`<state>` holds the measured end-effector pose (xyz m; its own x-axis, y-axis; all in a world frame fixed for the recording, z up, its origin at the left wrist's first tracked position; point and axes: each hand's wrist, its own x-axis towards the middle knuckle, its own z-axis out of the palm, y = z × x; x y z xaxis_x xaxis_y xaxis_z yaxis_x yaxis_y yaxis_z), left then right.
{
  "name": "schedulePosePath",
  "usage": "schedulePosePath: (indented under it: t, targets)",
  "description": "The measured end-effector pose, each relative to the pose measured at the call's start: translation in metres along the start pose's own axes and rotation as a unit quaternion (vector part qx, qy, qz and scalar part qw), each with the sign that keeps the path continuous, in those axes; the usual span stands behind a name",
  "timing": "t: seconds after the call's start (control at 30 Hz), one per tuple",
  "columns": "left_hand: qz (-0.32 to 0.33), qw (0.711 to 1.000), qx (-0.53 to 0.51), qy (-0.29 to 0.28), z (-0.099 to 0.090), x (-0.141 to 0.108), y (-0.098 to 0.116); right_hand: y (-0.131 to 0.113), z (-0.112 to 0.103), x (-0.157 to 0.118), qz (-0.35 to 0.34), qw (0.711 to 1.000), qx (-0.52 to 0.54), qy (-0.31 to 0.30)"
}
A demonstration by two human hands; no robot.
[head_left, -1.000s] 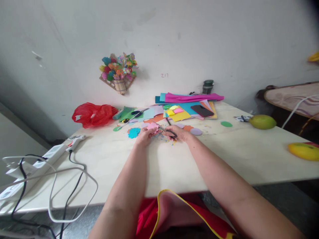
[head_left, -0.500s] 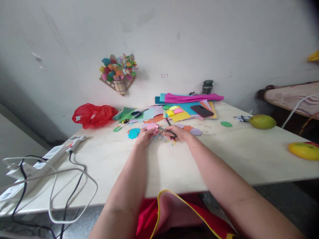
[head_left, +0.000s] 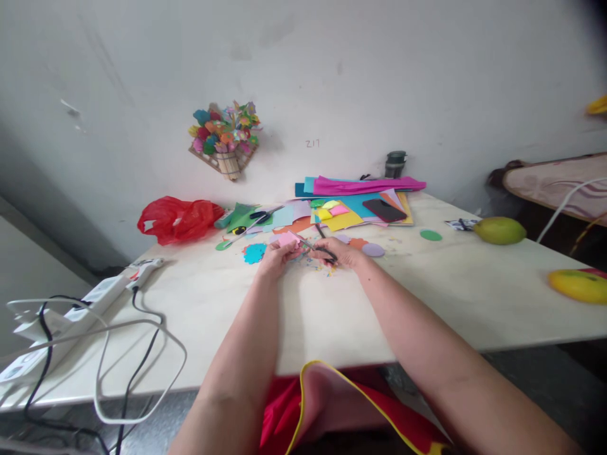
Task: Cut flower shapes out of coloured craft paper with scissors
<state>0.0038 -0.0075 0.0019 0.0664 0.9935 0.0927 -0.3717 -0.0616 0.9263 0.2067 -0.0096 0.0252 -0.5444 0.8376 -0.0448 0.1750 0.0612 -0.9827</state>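
Pinched in the fingers of my left hand [head_left: 279,254] is a pink paper piece [head_left: 286,238]. My right hand [head_left: 337,251] is wrapped round the black handles of a pair of scissors [head_left: 327,253], whose blades point left at the pink paper's edge. Just left of my left hand lies a blue scalloped paper shape [head_left: 255,253]. Orange [head_left: 359,243] and lilac [head_left: 374,250] cut shapes rest beyond my right hand. Tiny coloured scraps are scattered on the table under both hands.
Coloured sheets [head_left: 351,215] and a phone [head_left: 385,210] lie at the back. A red plastic bag [head_left: 180,219] and other scissors [head_left: 260,218] are at the back left. A power strip [head_left: 90,313] with cables occupies the left. Mangoes [head_left: 500,230] are on the right.
The pink paper has turned slightly in my left hand, and less of its scalloped edge shows. Both hands stay in nearly the same place.
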Motion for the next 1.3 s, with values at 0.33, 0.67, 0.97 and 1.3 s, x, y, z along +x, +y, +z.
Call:
schedulePosePath:
  t: [0.33,0.67,0.97,1.3]
  targets:
    - [0.017,0.999,0.026,-0.005,-0.001,0.001,0.0,0.012,-0.008,0.004,-0.039,0.999,-0.021,-0.011]
    - [0.043,0.998,0.042,-0.036,0.005,-0.005,0.004,0.003,-0.004,-0.003,-0.043,0.999,-0.009,0.004]
    - [0.008,0.995,0.067,-0.069,0.0,-0.001,0.001,0.01,-0.009,0.002,-0.051,0.998,-0.029,-0.005]
    - [-0.003,0.996,0.056,-0.068,-0.001,-0.001,0.0,0.009,-0.007,0.002,-0.056,0.998,-0.027,-0.005]
